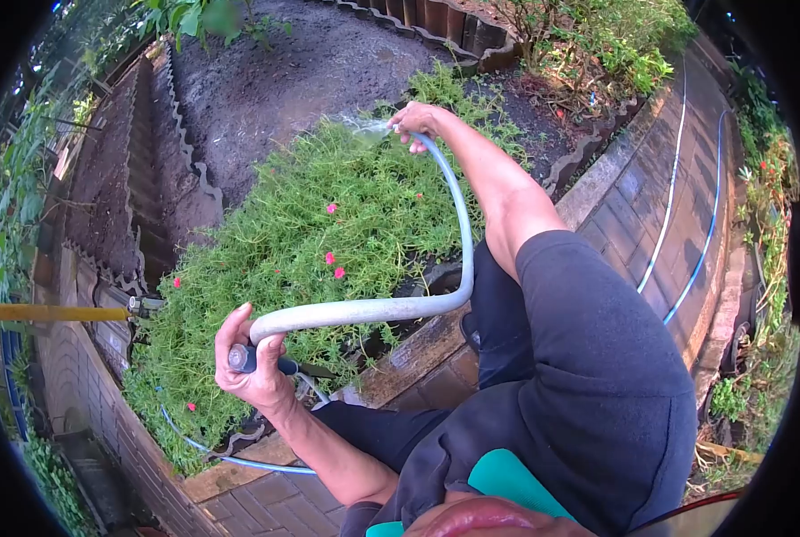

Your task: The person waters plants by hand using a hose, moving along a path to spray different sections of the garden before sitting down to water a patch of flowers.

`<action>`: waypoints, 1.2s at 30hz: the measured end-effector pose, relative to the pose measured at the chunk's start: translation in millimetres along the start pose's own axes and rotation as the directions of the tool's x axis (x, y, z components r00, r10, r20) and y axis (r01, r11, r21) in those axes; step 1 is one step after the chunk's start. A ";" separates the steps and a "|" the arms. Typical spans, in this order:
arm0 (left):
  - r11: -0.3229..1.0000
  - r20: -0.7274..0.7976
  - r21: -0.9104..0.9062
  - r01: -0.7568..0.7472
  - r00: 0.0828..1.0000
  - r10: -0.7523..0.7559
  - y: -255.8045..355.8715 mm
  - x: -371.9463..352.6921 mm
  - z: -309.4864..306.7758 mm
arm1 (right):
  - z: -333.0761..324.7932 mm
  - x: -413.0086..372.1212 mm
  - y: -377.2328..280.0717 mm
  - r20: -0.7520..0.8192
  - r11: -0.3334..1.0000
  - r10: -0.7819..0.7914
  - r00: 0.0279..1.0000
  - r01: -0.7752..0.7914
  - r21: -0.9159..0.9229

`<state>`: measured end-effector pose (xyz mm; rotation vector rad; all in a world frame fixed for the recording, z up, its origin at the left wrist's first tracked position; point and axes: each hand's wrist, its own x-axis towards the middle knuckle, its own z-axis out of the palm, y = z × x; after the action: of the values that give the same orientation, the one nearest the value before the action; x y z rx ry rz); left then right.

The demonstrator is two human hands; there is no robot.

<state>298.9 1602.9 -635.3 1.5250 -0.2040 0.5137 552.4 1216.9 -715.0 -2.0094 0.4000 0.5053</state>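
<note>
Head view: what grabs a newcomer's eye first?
The grey hose arcs across centre, right hand holding its end, where water sprays onto the green plant bed with pink flowers. Left hand holds the hose's lower bend plus a dark-handled tool.

- Brick paving (637, 192) curved around a raised garden bed (275, 80).
- A thin white hose (673, 170) and a blue hose (706, 233) lay side by side along the paving.
- Dark bare soil filled the bed inside scalloped edging (194, 170).
- Low green plants (328, 206) with pink flowers grew there.
</note>
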 end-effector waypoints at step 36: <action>0.999 0.114 0.029 0.046 0.992 -0.049 -8.5 1.2 8.4 | -145.4 -11.7 166.7 -0.917 0.909 0.376 0.134 0.141 0.393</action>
<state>305.3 1595.1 -642.0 1.5828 -0.2502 0.3931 489.1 1012.4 -771.7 -1.5881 1.3925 -0.9683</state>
